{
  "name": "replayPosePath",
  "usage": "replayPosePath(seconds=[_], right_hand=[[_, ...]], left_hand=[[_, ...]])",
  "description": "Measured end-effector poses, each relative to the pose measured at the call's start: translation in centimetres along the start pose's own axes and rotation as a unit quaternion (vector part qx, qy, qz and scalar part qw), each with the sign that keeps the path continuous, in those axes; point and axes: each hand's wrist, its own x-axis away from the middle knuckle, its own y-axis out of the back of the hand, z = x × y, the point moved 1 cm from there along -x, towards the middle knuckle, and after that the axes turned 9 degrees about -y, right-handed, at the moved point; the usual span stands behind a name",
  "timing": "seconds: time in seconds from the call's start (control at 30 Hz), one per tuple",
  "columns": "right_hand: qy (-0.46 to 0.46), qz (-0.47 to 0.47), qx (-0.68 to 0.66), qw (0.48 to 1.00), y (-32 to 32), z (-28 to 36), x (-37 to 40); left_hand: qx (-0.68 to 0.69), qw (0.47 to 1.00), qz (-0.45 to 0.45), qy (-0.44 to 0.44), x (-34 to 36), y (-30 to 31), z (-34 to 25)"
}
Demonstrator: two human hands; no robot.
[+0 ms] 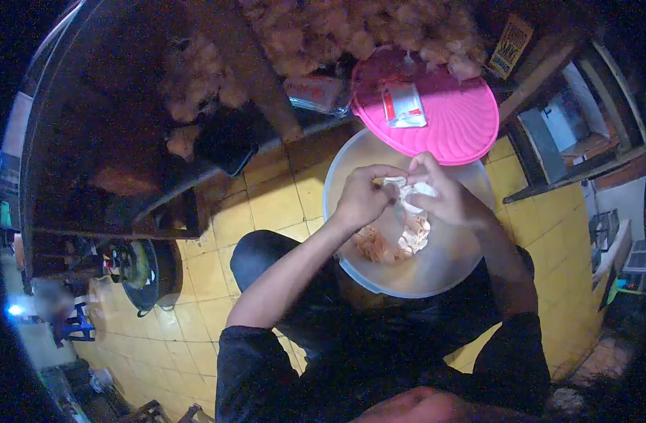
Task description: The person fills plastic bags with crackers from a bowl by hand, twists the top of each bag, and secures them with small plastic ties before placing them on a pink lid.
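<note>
Over a wide translucent plastic tub [450, 261] between my knees, my two hands meet close together. My left hand [369, 197] has its fingers closed in a pinch at a small, pale, crumpled thing [416, 194]. The fingers of my right hand [443, 190] close on the same pale thing from the other side. It looks white and thin; its exact kind is too blurred to name. Beneath my hands, a heap of thin orange-brown and cream flakes [390, 243] lies at the bottom of the tub.
A pink ribbed lid [457, 123] rests against the tub's far rim, with a silver-and-red packet [403, 106] on it. Brown bunched items [379, 25] crowd the dark wooden table. A phone-like dark object [228, 144] sits at its edge. A black pan [150, 275] stands left on yellow tiles.
</note>
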Motion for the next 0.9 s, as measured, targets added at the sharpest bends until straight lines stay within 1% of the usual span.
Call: replayPosePath(seconds=[0.03, 0.1, 0.13, 0.17, 0.2, 0.23, 0.27, 0.3, 0.37, 0.43, 0.5, 0.57, 0.6, 0.63, 0.67, 0.7, 0.73, 0.77, 0.8, 0.83, 0.87, 0.9], right_hand=[[0.0, 0.002, 0.001, 1.0, 0.1, -0.2, 0.0], [-0.052, -0.007, -0.032, 0.998, 0.3, -0.6, -0.2], [-0.053, -0.007, -0.032, 0.998, 0.4, -0.8, -0.3], [-0.084, -0.014, -0.03, 0.996, 0.5, -1.0, -0.5], [-0.114, -0.02, -0.028, 0.993, 0.5, -1.2, -0.7], [-0.114, -0.018, -0.027, 0.993, 0.4, -1.2, -0.8], [-0.175, -0.01, -0.136, 0.975, 0.4, -1.4, -0.8], [-0.233, -0.002, -0.242, 0.942, 0.3, -1.5, -0.7], [-0.244, 0.013, -0.233, 0.941, 0.6, -1.3, -0.7], [-0.254, 0.029, -0.224, 0.94, 0.5, -1.1, -0.8], [-0.274, 0.007, -0.295, 0.915, 0.2, -1.0, -1.0], [-0.269, 0.008, -0.285, 0.92, -0.2, -1.4, -1.0], [-0.261, 0.008, -0.274, 0.926, -0.4, -1.6, -0.9], [-0.262, 0.008, -0.273, 0.926, -0.7, -2.1, -0.9], [-0.24, 0.013, -0.206, 0.949, -1.1, -2.6, -1.0], [-0.216, 0.018, -0.138, 0.967, -1.4, -2.9, -0.9], [-0.218, 0.017, -0.139, 0.966, -1.6, -3.0, -0.8], [-0.203, 0.002, -0.143, 0.969, -1.9, -3.1, -0.7], [-0.19, -0.012, -0.15, 0.97, -2.4, -3.2, -0.6], [-0.216, 0.009, -0.224, 0.95, -2.4, -2.3, -0.5], [-0.222, 0.01, -0.229, 0.948, -2.4, -2.4, -0.7], [-0.226, 0.035, -0.325, 0.918, -2.4, -2.7, -1.1]], left_hand=[[0.014, 1.0, -0.002, -0.015, 0.0, 0.0, -0.2], [0.027, 0.999, -0.003, -0.03, -0.1, 0.0, -0.6], [0.057, 0.998, -0.016, -0.003, -0.2, 0.1, -0.6], [0.088, 0.995, -0.029, 0.025, -0.3, 0.1, -0.5], [0.089, 0.995, -0.031, 0.025, -0.3, 0.2, -0.4], [0.074, 0.997, -0.028, 0.025, -0.3, 0.2, -0.4], [0.058, 0.998, -0.025, 0.026, -0.3, 0.2, -0.3], [0.059, 0.998, -0.026, 0.025, -0.2, 0.1, -0.2], [0.058, 0.997, -0.043, 0.037, -0.1, -0.1, -0.4], [0.046, 0.997, -0.042, 0.034, 0.0, -0.1, -0.1], [0.034, 0.998, -0.038, 0.032, 0.0, -0.1, 0.4], [-0.01, 1.0, -0.009, -0.001, 0.0, -0.4, 0.8], [-0.009, 1.0, -0.01, -0.002, 0.1, -0.7, 0.9], [0.009, 0.998, 0.0, -0.061, 0.2, -1.0, 0.7], [0.026, 0.992, 0.011, -0.12, 0.3, -1.3, 0.4], [0.027, 0.992, 0.012, -0.12, 0.6, -1.3, 0.3], [-0.046, 0.989, 0.027, -0.136, 1.1, -1.2, -0.9], [-0.118, 0.981, 0.043, -0.15, 1.4, -1.2, -1.6], [-0.116, 0.982, 0.046, -0.144, 1.5, -1.2, -1.3], [-0.123, 0.979, 0.043, -0.159, 1.3, -1.2, -1.1], [-0.131, 0.975, 0.039, -0.176, 1.1, -1.1, -0.9], [-0.128, 0.976, 0.042, -0.17, 1.0, -1.0, -0.6]])
